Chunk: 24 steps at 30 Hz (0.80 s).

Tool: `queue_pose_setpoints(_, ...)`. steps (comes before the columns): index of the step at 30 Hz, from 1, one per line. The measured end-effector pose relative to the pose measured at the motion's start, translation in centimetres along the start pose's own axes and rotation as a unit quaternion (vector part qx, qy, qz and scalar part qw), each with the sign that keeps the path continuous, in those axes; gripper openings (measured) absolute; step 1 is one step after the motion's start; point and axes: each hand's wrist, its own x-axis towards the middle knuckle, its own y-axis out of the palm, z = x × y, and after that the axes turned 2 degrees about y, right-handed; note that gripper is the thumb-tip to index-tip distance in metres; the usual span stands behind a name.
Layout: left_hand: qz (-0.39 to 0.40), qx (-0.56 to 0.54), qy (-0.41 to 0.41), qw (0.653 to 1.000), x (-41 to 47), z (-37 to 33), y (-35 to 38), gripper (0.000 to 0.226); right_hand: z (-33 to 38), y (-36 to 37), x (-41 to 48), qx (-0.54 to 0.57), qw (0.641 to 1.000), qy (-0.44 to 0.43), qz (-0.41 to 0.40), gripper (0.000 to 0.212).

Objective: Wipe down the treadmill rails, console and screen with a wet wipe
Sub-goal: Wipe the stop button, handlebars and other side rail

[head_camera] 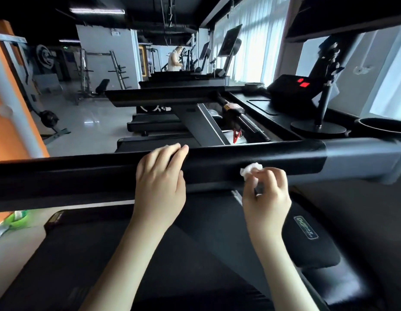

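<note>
Fingers [265, 176] of right hand [267, 198] pinch wipe [250, 170] at rail [83, 173] running left-right; left hand [160, 182] grips rail.

Daylight floods in thru blinds [251, 46] at right, blown out to near-white; strip light [97, 11] glows at upper left w/ the ceiling [195, 10] otherwise dark. Glare pools on the gym floor [94, 122]. Soft sheen along the black rail [83, 173]. Wide-angle lens bends lines at the edges; bkgd soft, wet wipe [251, 170] slightly smeared, lower corners murky

Crumpled white wipe [251, 170] against the black padded rail [83, 176], console [291, 88] beyond.
</note>
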Motion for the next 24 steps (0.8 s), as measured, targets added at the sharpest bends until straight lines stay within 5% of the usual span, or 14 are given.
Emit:
queue_pose_setpoints(7, 0.01, -0.002, 0.024, 1.0, 0.1, 0.6, -0.1, 0.049, 2.9, 1.8, -1.5, -0.006, 0.999, -0.034, -0.001, 0.011)
queue_pose_setpoints(11, 0.002, -0.009, 0.037, 0.999, 0.2, 0.9, -0.1, 0.048, 3.0, 2.2, -1.4, 0.016, 0.998, 0.031, -0.056, 0.008)
queue_pose_setpoints(16, 0.001, -0.011, 0.044, 0.999, 0.0, 1.0, 0.0, 0.049, 3.9, 2.8, -2.2, 0.016, 0.997, -0.08, -0.018, 0.014)
queue_pose_setpoints(20, 0.022, -0.009, 0.043, 0.999, 0.2, 1.0, -0.3, 0.052, 5.0, 2.8, 1.7, -0.052, 0.996, -0.065, -0.038, 0.018)
queue_pose_setpoints(24, 0.038, -0.046, 0.043, 0.997, 0.1, 1.4, -0.6, 0.053, 6.7, 3.4, 2.9, -0.07, 0.987, -0.134, 0.052, 0.018)
